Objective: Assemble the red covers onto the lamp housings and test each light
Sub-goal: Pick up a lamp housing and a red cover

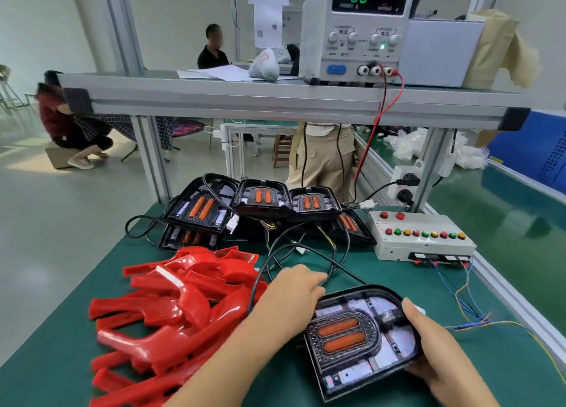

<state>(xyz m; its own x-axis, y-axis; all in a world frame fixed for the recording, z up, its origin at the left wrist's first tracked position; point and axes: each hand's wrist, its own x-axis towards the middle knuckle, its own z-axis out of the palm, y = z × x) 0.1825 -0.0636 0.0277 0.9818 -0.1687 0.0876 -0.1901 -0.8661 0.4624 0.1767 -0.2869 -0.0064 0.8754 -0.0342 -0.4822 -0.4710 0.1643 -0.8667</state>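
Observation:
A black lamp housing [364, 339] with two orange strips lies on the green mat near the front edge. My right hand [435, 351] grips its right rim, thumb on top. My left hand [291, 296] sits at its upper left corner, fingers curled over the edge by the black cable [309, 250]. A heap of red covers [180, 311] lies to the left of the housing. Several more black housings [260, 204] are stacked at the back of the mat.
A white test box [422, 238] with coloured buttons stands at the right, thin wires trailing from it. A power supply [355, 30] reading 00 sits on the upper shelf, red lead hanging down. People stand and crouch beyond the bench. The mat's left edge drops to the floor.

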